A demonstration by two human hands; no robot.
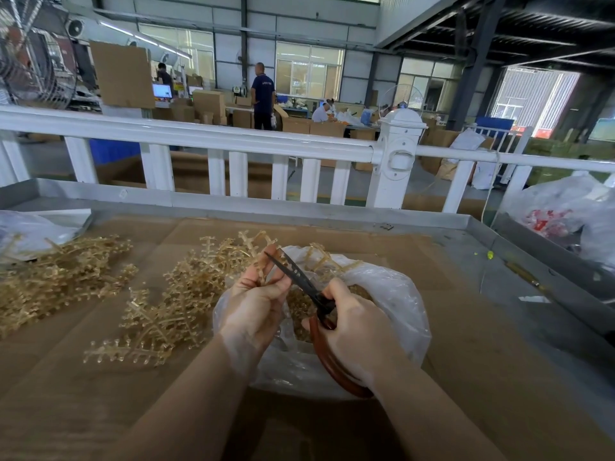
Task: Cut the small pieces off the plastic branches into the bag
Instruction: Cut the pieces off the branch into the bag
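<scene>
reaching in from the bottom edge, two bare forearms meet over a clear plastic bag (pixel 392 294) that stands open on the cardboard-covered table (pixel 466 344). the right hand (pixel 357 322) is curled round the reddish-brown handles of a pair of scissors (pixel 309 291), whose dark blades point up and to the left and look nearly closed. the left hand (pixel 258 299) pinches a pale gold plastic branch (pixel 263 257) between thumb and fingers, holding it upright just above the bag's mouth, right against the blade tips. the two hands sit close together, almost touching. inside the bag, between the hands, lies a layer of small golden cut pieces (pixel 296 302). a few more sprigs hang over the bag's far rim.

just left of the bag a loose heap of branches (pixel 173 301) spreads across the cardboard, and further left a second pile (pixel 53 277) lies partly against a crumpled clear sheet (pixel 30 227). the table has a raised grey metal rim (pixel 233 204) along its far side. off to the right sits another plastic sack (pixel 562 214) with something red inside.

beyond the rim runs a white railing (pixel 233 139), and past it a warehouse floor with stacked cardboard boxes (pixel 209 103), a standing person in dark blue (pixel 263 94) and seated workers at a bench. a big wire-guarded fan (pixel 33 51) fills the upper left corner.
</scene>
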